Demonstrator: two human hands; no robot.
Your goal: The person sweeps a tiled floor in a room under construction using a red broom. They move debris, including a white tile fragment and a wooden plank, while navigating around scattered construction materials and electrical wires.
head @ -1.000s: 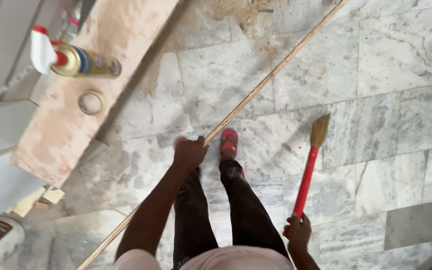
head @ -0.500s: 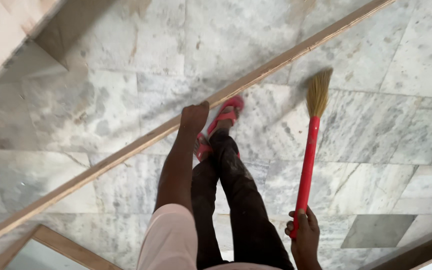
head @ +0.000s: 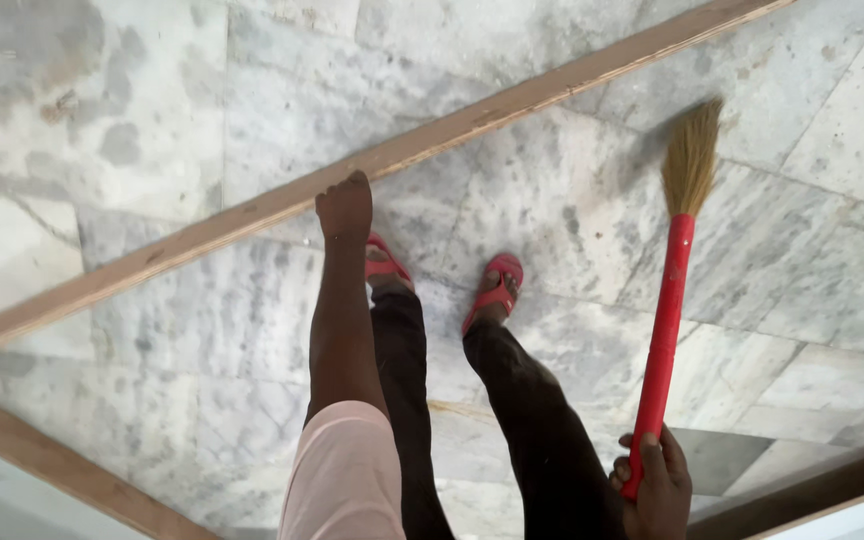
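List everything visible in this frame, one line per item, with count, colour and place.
Wooden strip: one, light brown, long, slanting across the floor.
Broom: one, red handle, straw bristles, on the right.
Floor: grey-white marble tiles.
Wooden frame edges: two, brown, bottom left and bottom right corners.
Sandals: two, red, on the feet, centre.
Trousers: black.
Left hand: gripping the wooden strip.
Right hand: holding the broom handle's end.

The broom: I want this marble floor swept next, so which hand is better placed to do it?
Right, probably. The right hand already grips the broom by its red handle, bristles low near the floor. The left hand is closed on the long wooden strip.
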